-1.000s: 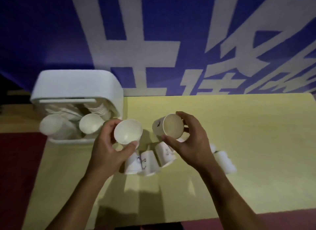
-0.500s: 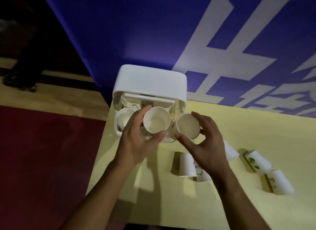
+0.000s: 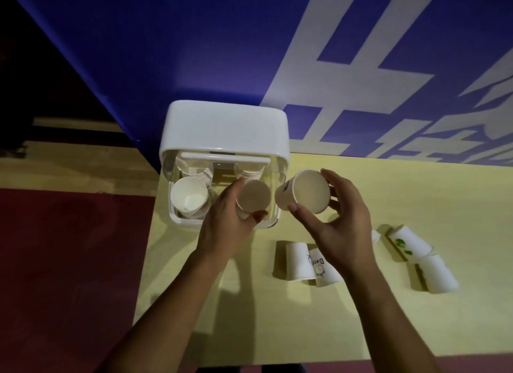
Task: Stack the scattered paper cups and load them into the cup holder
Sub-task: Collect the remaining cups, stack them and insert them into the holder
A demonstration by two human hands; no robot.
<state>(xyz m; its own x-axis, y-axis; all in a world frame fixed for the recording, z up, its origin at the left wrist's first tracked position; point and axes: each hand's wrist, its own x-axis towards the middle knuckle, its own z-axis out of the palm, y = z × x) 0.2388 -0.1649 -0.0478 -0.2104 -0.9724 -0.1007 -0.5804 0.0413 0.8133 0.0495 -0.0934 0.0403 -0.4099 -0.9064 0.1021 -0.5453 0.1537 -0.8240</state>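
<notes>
Left grip (image 3: 222, 228) lowered cup (image 3: 254, 196) toward holder (image 3: 224, 128); right grip (image 3: 338, 228) clasps second cup (image 3: 308, 192).

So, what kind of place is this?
Probably an indoor event or exhibition space: a yellow table stands against a blue banner wall with large white characters, beside a red floor, and holds a white cup holder.

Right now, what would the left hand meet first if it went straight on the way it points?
Probably the cup holder: the left hand, gripping a cup, points into its right-hand side, toward the stacked cups there. Depth is unclear.
</notes>
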